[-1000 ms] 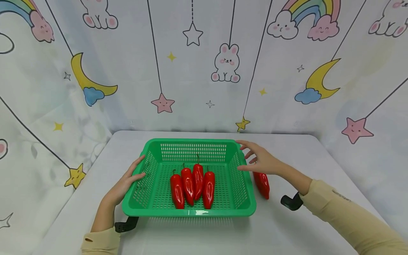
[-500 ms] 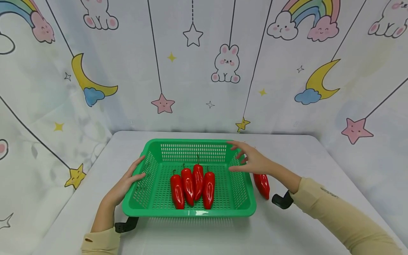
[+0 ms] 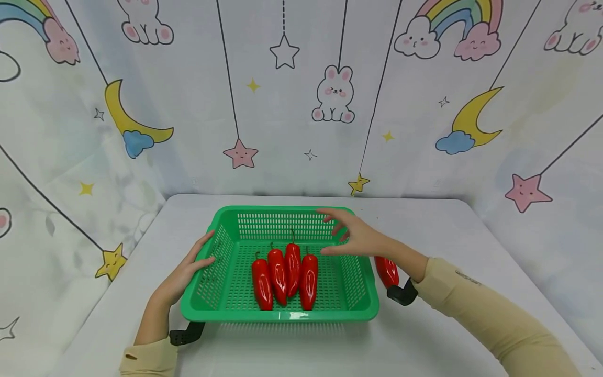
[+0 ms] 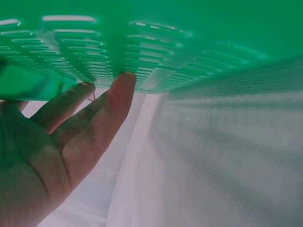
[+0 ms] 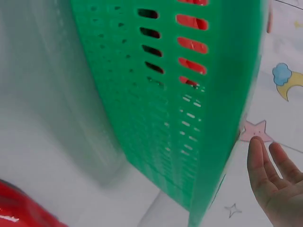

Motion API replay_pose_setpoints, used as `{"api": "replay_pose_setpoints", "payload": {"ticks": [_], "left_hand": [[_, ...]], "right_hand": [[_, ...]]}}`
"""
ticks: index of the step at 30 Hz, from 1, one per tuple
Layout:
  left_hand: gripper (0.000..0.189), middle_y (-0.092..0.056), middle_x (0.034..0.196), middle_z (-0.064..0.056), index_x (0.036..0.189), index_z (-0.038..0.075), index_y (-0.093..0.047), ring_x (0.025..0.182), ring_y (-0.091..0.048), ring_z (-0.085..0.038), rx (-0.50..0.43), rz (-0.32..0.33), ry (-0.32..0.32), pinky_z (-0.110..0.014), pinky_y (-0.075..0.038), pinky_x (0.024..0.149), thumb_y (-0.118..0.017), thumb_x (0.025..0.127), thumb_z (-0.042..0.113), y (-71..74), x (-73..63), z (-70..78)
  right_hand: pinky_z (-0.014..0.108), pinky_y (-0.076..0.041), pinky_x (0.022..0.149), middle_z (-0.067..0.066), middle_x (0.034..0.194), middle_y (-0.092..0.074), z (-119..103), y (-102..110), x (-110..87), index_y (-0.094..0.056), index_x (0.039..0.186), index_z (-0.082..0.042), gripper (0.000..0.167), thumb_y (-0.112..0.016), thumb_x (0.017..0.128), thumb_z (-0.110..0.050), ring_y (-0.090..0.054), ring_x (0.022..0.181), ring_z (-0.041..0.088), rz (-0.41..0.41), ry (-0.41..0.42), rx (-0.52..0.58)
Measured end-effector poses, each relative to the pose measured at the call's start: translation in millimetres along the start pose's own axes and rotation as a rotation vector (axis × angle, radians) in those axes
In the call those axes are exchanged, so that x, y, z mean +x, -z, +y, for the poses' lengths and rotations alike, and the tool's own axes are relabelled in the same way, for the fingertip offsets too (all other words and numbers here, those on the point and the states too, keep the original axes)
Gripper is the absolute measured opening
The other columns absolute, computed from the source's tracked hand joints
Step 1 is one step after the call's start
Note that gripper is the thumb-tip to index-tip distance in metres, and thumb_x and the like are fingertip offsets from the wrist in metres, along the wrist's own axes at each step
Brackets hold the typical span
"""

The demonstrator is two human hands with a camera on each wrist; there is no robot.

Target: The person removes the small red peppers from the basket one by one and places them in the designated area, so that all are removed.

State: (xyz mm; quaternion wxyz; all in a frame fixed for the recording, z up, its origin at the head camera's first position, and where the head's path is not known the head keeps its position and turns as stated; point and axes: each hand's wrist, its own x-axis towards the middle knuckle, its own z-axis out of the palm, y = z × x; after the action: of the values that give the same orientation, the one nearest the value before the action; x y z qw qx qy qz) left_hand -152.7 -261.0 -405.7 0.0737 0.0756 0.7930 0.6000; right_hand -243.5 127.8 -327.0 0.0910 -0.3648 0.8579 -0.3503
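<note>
Likely pre-grasp, with spread, empty right hand (image 3: 357, 235) over green rectangular plastic basket (image 3: 282, 315), relaxed left hand (image 3: 183, 269) alongside, contact unclear. Next, probably pinch glossy elongated red pepper (image 3: 308, 281).

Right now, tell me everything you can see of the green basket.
The green basket is rectangular, open-topped and plastic-looking, with slotted sides, a perforated base and a smooth, shiny rim. It sits upright on the white table, holding four glossy red chili peppers. The left hand holds its left rim; the right hand hovers over its right side, with no contact visible.
</note>
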Motion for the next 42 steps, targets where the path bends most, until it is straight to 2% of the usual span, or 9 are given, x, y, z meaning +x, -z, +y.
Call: {"api": "replay_pose_setpoints", "payload": {"ticks": [4, 10, 13, 21, 27, 36, 42], "left_hand": [[0.062, 0.007, 0.152, -0.009, 0.148, 0.026, -0.007, 0.134, 0.001, -0.039, 0.0, 0.001, 0.003, -0.066, -0.016, 0.095, -0.042, 0.097, 0.024, 0.2, 0.2, -0.5], [0.062, 0.005, 0.151, -0.01, 0.148, 0.026, -0.006, 0.132, -0.009, -0.04, -0.015, -0.006, 0.009, -0.058, -0.027, 0.093, -0.041, 0.098, 0.024, 0.4, 0.9, -1.2], [0.062, 0.005, 0.151, -0.01, 0.148, 0.026, -0.006, 0.132, -0.01, -0.039, -0.015, -0.005, 0.007, -0.057, -0.028, 0.093, -0.041, 0.098, 0.023, 0.4, 0.9, -1.2], [0.062, 0.004, 0.152, -0.009, 0.148, 0.026, -0.007, 0.133, -0.007, -0.037, -0.008, 0.0, 0.004, -0.059, -0.023, 0.095, -0.042, 0.097, 0.024, 0.8, 0.6, -0.5], [0.062, 0.004, 0.152, -0.007, 0.148, 0.027, -0.008, 0.135, -0.001, -0.036, -0.002, 0.003, 0.0, -0.063, -0.016, 0.097, -0.043, 0.097, 0.023, 0.5, 0.5, -0.6], [0.062, 0.004, 0.152, -0.009, 0.148, 0.026, -0.007, 0.134, -0.005, -0.038, -0.002, 0.001, 0.001, -0.062, -0.021, 0.095, -0.042, 0.097, 0.023, 0.7, 0.1, -1.5], [0.061, 0.005, 0.152, -0.008, 0.148, 0.025, -0.008, 0.135, 0.002, -0.037, -0.018, -0.001, -0.011, -0.065, -0.013, 0.096, -0.042, 0.097, 0.022, 0.6, 0.3, -0.8]], "right_hand": [[0.033, -0.05, 0.073, 0.005, 0.124, -0.047, -5.6, -2.2, 5.3, -0.031, 0.142, -0.018, 0.083, -0.075, 0.074, -0.035, -0.054, 0.095, 0.02, -0.015, 0.031, 0.013], [0.031, -0.05, 0.072, 0.004, 0.124, -0.047, -12.9, -5.3, 12.3, -0.032, 0.141, -0.02, 0.082, -0.076, 0.073, -0.036, -0.054, 0.094, 0.02, -0.035, 0.042, 0.023], [0.03, -0.05, 0.072, 0.005, 0.124, -0.048, -17.7, -6.4, 15.7, -0.032, 0.142, -0.018, 0.082, -0.075, 0.074, -0.037, -0.055, 0.094, 0.02, -0.039, 0.052, 0.015], [0.032, -0.05, 0.072, 0.003, 0.125, -0.047, -28.4, -9.3, 24.6, -0.033, 0.142, -0.019, 0.083, -0.076, 0.073, -0.036, -0.055, 0.094, 0.018, -0.06, 0.062, 0.005], [0.028, -0.049, 0.072, 0.001, 0.126, -0.046, -34.9, -11.1, 30.2, -0.032, 0.142, -0.021, 0.083, -0.075, 0.073, -0.038, -0.055, 0.094, 0.017, -0.092, 0.075, -0.014], [0.025, -0.048, 0.073, -0.003, 0.126, -0.045, -47.3, -20.3, 40.5, -0.03, 0.142, -0.025, 0.083, -0.073, 0.073, -0.044, -0.053, 0.095, 0.014, -0.139, 0.097, -0.042], [0.024, -0.048, 0.072, -0.004, 0.126, -0.045, -53.8, -28.4, 45.9, -0.031, 0.141, -0.028, 0.081, -0.072, 0.074, -0.044, -0.053, 0.093, 0.011, -0.164, 0.118, -0.061]]}}
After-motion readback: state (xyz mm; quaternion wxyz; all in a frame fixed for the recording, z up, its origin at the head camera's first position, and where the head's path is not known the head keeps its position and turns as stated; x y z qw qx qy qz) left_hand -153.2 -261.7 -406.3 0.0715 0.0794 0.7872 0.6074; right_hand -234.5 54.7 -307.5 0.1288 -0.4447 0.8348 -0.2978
